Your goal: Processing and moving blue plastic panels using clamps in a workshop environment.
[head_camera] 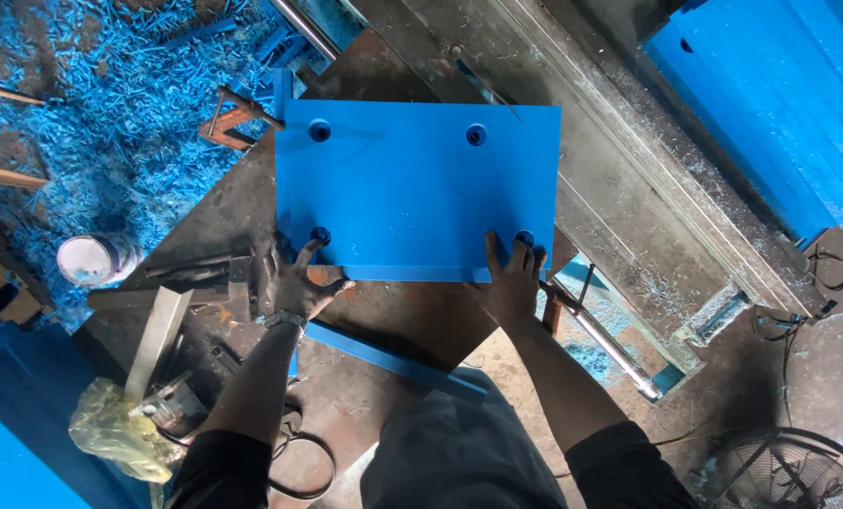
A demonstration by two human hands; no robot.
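A thick blue rectangular plate (412, 188) with a round hole near each corner lies flat on a rusty metal work table (384, 320). My left hand (301, 281) rests at the plate's near left corner, fingers spread, one finger reaching toward the hole there. My right hand (513, 278) lies on the near right edge of the plate, fingers spread flat over it beside the hole. Neither hand closes around anything.
A blue strip (384, 356) lies on the table near my body. A white can (96, 259), metal bars (157, 335), a yellow bag (120, 434) and a rusty clamp (233, 118) sit at left. Blue shavings (110, 104) cover the floor. A fan (789, 471) stands at lower right.
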